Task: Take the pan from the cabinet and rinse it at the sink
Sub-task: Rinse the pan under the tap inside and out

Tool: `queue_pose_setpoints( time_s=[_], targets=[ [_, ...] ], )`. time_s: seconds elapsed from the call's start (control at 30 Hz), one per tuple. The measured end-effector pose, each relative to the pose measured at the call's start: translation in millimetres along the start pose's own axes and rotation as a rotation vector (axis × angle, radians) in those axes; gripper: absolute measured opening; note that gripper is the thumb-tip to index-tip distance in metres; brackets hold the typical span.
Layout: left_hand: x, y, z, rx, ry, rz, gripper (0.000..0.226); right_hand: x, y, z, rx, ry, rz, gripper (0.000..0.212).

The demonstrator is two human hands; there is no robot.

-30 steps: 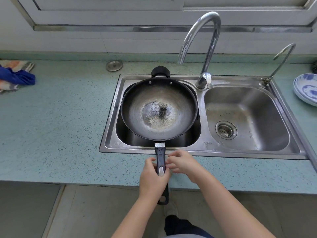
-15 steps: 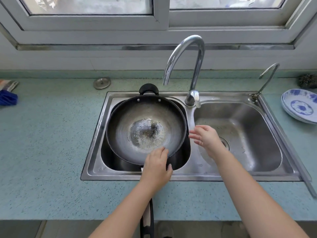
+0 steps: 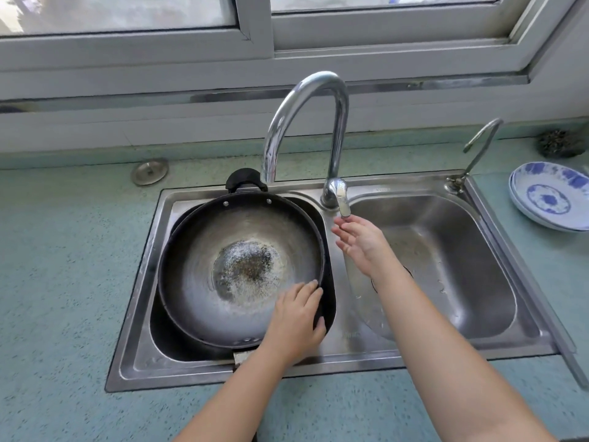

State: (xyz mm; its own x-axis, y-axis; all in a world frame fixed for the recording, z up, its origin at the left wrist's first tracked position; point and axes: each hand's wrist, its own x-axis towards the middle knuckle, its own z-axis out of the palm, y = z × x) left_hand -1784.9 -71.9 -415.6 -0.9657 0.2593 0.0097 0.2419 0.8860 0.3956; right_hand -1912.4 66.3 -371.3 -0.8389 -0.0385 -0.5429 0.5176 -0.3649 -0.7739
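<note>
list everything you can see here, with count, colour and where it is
pan: 1, dark with worn grey centre, in the left basin
sink: 1, steel, two basins, set in the countertop
faucet: 1, chrome, behind the divider, spout over the pan
small tap: 1, chrome, sink's back right corner
plates: apparently 2 stacked, white and blue, right of the sink
metal cap: 1, silver, behind the sink's left corner
scrubber: 1, dark, back right
countertop: 1, speckled teal
window: 1, grey frame, above
left hand: holds the pan's near rim
right hand: fingers straight, at the faucet's lever
</note>
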Motion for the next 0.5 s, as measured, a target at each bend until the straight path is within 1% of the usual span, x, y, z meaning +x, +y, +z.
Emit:
queue_pose_setpoints(
  time_s=[0.1,0.33,0.4,0.5],
  targets=[
    [-1.4,-1.8,3.9,-0.003,-0.004,0.013,0.049,2.9,-2.3,2.0,0.109,-0.019,-0.004,0.025],
    [-2.8,-6.5,7.1,-0.016,-0.008,0.019,0.049,1.8,-9.1,6.0,0.191,-0.054,-0.058,0.023],
    [-3.0,-6.1,4.9,-0.02,-0.019,0.015,0.049,-0.5,-13.8,8.3,0.199,-0.067,-0.072,0.021],
    [-6.3,-5.9,0.2,-0.011,-0.026,0.022,0.049,-6.8,-9.5,7.0,0.122,-0.053,-0.086,0.026]
  ],
)
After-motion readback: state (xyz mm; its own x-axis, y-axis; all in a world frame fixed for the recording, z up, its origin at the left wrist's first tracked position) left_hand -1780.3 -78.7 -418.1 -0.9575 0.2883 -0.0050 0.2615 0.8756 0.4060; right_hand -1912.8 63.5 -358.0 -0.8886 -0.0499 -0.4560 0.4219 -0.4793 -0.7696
